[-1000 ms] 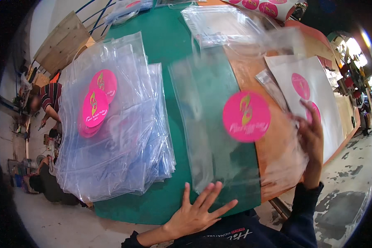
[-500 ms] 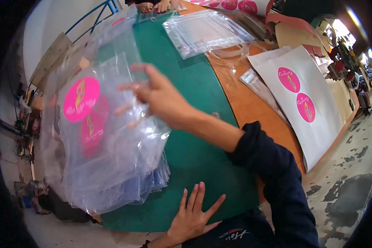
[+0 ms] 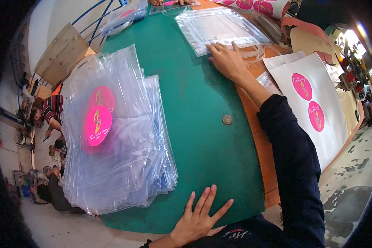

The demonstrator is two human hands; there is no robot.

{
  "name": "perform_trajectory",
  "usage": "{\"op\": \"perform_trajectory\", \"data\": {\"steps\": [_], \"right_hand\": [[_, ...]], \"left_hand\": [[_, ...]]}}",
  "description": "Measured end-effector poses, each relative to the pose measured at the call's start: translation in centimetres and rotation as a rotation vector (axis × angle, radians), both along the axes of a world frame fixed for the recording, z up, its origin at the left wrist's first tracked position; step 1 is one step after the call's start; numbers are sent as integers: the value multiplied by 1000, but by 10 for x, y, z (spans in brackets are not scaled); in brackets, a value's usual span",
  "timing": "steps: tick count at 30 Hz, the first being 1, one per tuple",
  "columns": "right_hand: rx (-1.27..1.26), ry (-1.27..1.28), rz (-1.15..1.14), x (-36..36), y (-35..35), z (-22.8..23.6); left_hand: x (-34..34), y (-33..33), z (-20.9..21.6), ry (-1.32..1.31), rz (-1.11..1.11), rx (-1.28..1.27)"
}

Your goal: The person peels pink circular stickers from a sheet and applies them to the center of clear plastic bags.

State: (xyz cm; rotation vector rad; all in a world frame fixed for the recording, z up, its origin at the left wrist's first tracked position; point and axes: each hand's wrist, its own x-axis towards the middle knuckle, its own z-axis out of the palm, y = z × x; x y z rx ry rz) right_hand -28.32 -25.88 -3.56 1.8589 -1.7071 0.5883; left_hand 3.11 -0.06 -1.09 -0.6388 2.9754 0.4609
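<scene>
Fingers spread, my left hand [image 3: 198, 217] lies flat on the near edge of the green cutting mat [image 3: 202, 157] and holds nothing. My right hand [image 3: 228, 62] reaches to the far side, its fingers apart on the near edge of a pile of clear plastic bags [image 3: 219, 29]; no bag is lifted in it. On the left of the mat lies a thick, uneven stack of clear plastic bags [image 3: 128, 165]. A round pink sticker [image 3: 98, 126] shows on its top bag, with a second pink round partly behind it.
White sheets [image 3: 318, 144] with pink rounds lie on the orange tabletop [image 3: 252, 120] at the right. A small round metal piece [image 3: 227, 119] sits on the mat. Another person's hands [image 3: 171, 2] work at the far edge, near more bags [image 3: 126, 18]. Other people sit at the left.
My right hand has moved from above the left stack to the far pile of bags. The stickered bag it was over now lies flat on the stack. My left hand stays put.
</scene>
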Motion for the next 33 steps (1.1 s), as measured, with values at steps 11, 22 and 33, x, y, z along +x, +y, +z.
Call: {"op": "perform_trajectory", "data": {"steps": [11,22,33], "right_hand": [[-301,-161,-4,-25,54,54],[-136,-1404,677,-111,146,97],[168,-828,341,-114,115,70]], "left_hand": [[0,0,4,30,9,-16],[14,-3,-9,702,470,216],[-3,8,9,106,118,55]]}}
